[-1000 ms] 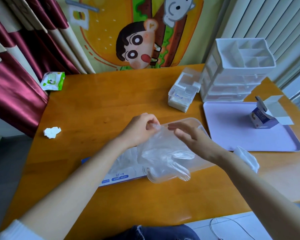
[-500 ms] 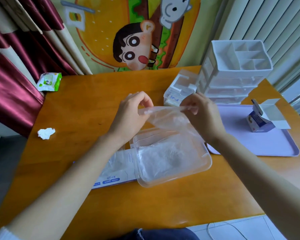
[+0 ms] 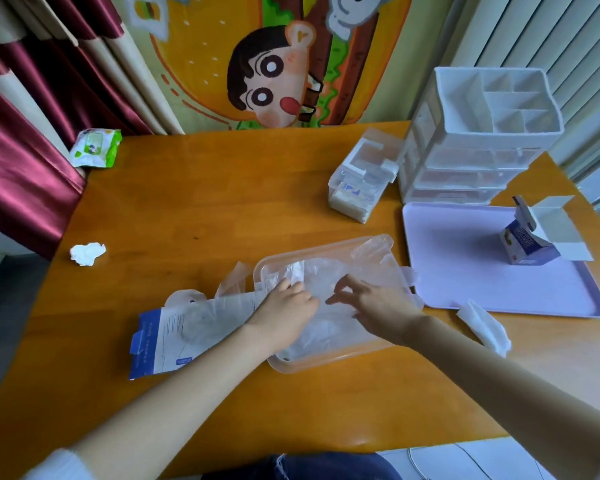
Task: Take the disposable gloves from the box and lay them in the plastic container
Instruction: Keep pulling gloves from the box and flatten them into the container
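- Both grips have dropped since half a second ago, from the air above the clear rectangular plastic container (image 3: 312, 367) to down inside it. The thin transparent disposable glove (image 3: 361, 268) they held stretched now lies flat on the pile in the container.
- left grip (image 3: 284, 306): fingers are curled down onto the film at the container's left end and are grasping the glove. Likely it pins that end so the sheet stays flat.
- right grip (image 3: 371, 299): thumb and forefinger nearly meet over the container's middle, other fingers fanned and lifted. The film is too clear, so I cannot tell whether it pinches the glove or has let go.
- Pose: both forearms come in from the container's near side and converge over it, wrists low, palms down.
- The glove's far end drapes up over the container's far right corner and probably needs tucking in.
- The flattened white-and-blue cardboard glove box (image 3: 167, 337) lies just left of the container, with the join hidden by the left forearm. Kept close for a short carry, I judge.
- A second clear glove (image 3: 234, 280) pokes out between the box and the container's far left corner.
- The container sits on an orange wooden bench (image 3: 222, 202), with a lilac flat plastic tray (image 3: 465, 271) just right of it.
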Available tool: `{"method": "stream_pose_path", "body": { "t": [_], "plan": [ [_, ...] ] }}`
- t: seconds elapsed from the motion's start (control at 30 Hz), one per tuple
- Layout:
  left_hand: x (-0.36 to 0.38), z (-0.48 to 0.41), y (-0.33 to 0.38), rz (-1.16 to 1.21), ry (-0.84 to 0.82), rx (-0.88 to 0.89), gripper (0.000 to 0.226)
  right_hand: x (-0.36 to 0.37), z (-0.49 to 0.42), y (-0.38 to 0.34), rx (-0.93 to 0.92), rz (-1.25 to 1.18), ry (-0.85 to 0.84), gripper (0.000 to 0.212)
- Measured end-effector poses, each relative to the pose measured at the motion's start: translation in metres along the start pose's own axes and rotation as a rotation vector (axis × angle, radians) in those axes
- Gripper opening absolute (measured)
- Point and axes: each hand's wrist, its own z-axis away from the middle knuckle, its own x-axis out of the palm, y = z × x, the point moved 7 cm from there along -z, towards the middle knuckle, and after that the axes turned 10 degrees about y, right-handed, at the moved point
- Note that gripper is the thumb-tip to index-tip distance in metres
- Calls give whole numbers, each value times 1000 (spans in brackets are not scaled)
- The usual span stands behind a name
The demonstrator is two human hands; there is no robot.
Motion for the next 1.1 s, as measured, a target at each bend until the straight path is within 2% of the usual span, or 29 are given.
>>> {"method": "stream_pose_path", "body": {
  "t": [0.2, 0.3, 0.33, 0.37, 0.43, 0.5, 0.53, 0.6, 0.73, 0.93, 1.1],
  "plan": [
    [51, -11, 9, -187, -421, 33, 30, 46, -16, 5, 116, -104, -339, 54],
    [64, -3, 11, -71, -670, -26, 28, 56, -14, 6, 182, -226, -553, 52],
    [64, 0, 10, 9, -719, -70, 28, 54, -13, 6, 213, -286, -577, 50],
    [65, 1, 7, 81, -724, -111, 29, 48, -16, 8, 238, -334, -530, 44],
    [61, -6, 0, 167, -584, -189, 37, 30, -27, 15, 283, -353, -272, 30],
    [57, -16, -7, 120, -390, -249, 43, 20, -33, 22, 295, -257, -46, 26],
    [59, -18, -8, 75, -360, -270, 47, 21, -35, 23, 271, -202, -12, 27],
    [70, -19, -5, 9, -419, -292, 58, 37, -37, 22, 207, -76, -92, 32],
    [103, -11, 1, -76, -619, -324, 83, 73, -36, 26, 172, 138, -320, 69],
    [118, -11, 0, -170, -631, -305, 91, 81, -37, 42, 200, 294, -360, 104],
    [119, -12, 2, -150, -655, -240, 97, 80, -35, 43, 224, 279, -391, 106]
  ]
}}
